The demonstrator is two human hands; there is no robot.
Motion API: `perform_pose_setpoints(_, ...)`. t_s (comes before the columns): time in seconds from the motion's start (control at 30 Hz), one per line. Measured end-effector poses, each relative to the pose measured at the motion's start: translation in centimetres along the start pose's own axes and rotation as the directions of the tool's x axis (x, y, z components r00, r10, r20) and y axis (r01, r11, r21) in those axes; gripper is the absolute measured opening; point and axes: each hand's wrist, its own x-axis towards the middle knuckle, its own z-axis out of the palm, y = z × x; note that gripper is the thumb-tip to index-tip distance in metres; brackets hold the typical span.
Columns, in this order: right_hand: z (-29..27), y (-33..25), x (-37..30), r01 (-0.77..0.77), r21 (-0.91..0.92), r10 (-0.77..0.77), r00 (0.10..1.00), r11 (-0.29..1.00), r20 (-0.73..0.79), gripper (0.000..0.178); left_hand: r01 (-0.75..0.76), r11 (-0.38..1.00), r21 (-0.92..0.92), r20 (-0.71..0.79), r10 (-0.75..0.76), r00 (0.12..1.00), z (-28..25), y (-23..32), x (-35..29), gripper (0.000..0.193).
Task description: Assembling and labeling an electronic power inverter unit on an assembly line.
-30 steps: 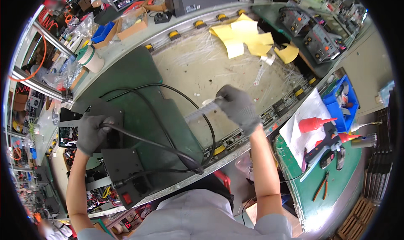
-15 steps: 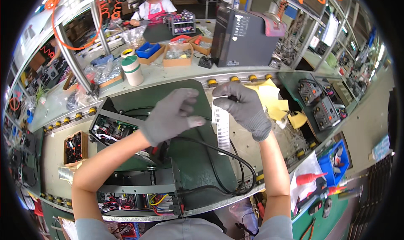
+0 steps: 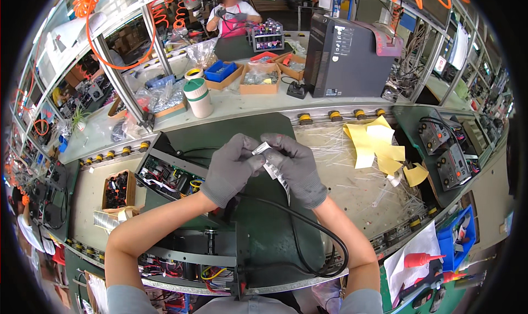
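- The strip (image 3: 271, 171), white with dark print, is near the middle of the view, in the air above the green mat (image 3: 257, 124).
- The right hand (image 3: 295, 171), gloved in grey, pinches it near the upper end; the lower end hangs toward five o'clock.
- The left hand (image 3: 226, 170), also gloved, has its fingertips gathered at this same end. Whether they pinch or only touch, I cannot tell.
- I judge the strip very light, thin and soft; it would crease or curl easily. The better hold seems at a corner or edge, with small pressure, because the gloves probably feel little.
- From the strip, the thick black cable (image 3: 342, 250) lies at five o'clock, an open unit (image 3: 168, 173) at nine, the yellow paper (image 3: 360, 149) at three.
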Motion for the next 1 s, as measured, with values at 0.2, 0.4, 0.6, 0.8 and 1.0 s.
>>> perform_pose_setpoints(0.2, 0.9, 1.4, 0.5, 0.002, 0.015, -0.002, 0.999, 1.000, 0.039, 0.027, 0.075, 0.997, -0.032, -0.009, -0.075, 0.997, -1.3, -0.4, -0.2, 0.009)
perform_pose_setpoints(0.4, 1.5, 2.6, 0.7, 0.094, -0.063, -0.094, 0.996, 0.994, 0.005, 0.018, 0.113, 0.989, 0.099, -0.039, -0.109, 0.993, -2.2, -0.5, -0.6, 0.012)
perform_pose_setpoints(0.6, 2.2, 4.2, 1.0, 0.068, -0.017, -0.068, 0.998, 0.998, 0.010, 0.010, 0.240, 0.951, 0.195, -0.059, -0.233, 0.971, -3.2, -0.2, -0.9, 0.013)
perform_pose_setpoints(0.8, 1.2, 5.1, 1.0, -0.116, 0.029, 0.112, 0.989, 0.993, 0.094, 0.010, -0.168, 0.577, 0.800, 0.063, 0.199, 0.978, -5.6, 0.7, -1.3, 0.036)
perform_pose_setpoints(1.0, 1.1, 6.3, 2.1, -0.365, -0.070, 0.370, 0.884, 0.928, 0.286, 0.018, -0.230, 0.538, 0.811, 0.315, -0.071, 0.946, -6.4, 0.3, -1.3, 0.059)
